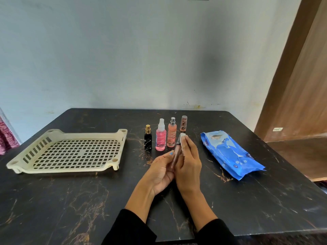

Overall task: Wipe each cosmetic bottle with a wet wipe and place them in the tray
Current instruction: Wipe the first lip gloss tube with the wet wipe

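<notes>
The dark marbled tabletop [70, 200] carries everything, and on it, well off to the left of the hands, sits the cream perforated tray [26, 161] with nothing in it, so by the look of things no bottle has been finished and placed yet. To the right of the hands lies the blue pack of wet wipes [230, 152], near but not touching them. Just beyond the hands stand four bottles in a row, all upright: a tall slim bottle with a clear cap [183, 123] directly past the fingertips, an orange-pink spray bottle [171, 135] beside it, a pink spray bottle [161, 137] next, and a small black bottle with a gold top [148, 140] furthest left; these appear still unwiped. The left hand [161, 171] is curled around the lower part of a slender brown bottle [175, 156], holding it tilted with its top pointing away from the person. The right hand [188, 162] pinches a white wet wipe [183, 138] against the upper end of that bottle, fingers closed over the wipe. I judge this to be the wiping of the first bottle, with this one's placing and the other four still to do. The bottle sits between the two hands, touching both.
</notes>
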